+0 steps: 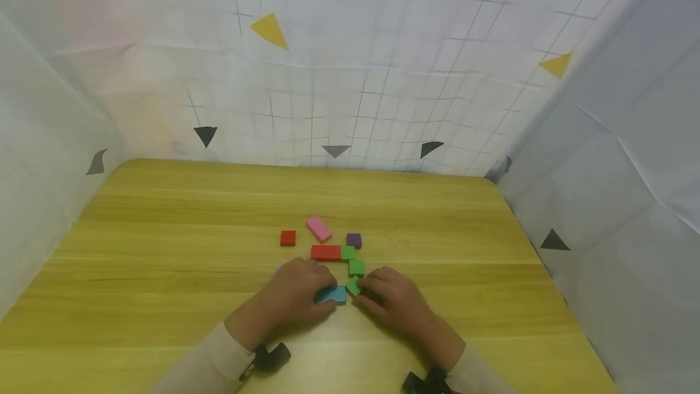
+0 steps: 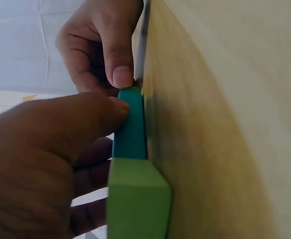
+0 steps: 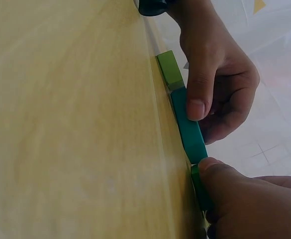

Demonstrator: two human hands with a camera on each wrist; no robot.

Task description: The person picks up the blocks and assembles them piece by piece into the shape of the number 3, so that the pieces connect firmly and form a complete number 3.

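Note:
Flat on the table, a blue rectangular block (image 1: 340,295) is held between the thumb and fingers of my left hand (image 1: 298,290). My right hand (image 1: 396,300) pinches a small green block (image 1: 352,286), turned at an angle beside the blue block's right end. Both wrist views show the blue block (image 2: 130,134) in line between two green ones. Of these, the green block (image 3: 170,69) at its left end is hidden under my left hand in the head view. Just beyond the pinched piece lies another green square block (image 1: 356,268).
Farther back, a long red block (image 1: 325,253) adjoins a green block (image 1: 348,253). A purple block (image 1: 354,240), a tilted pink block (image 1: 319,228) and a red square block (image 1: 288,238) lie around them. White sheeting (image 1: 350,65) stands behind the wooden table (image 1: 164,230).

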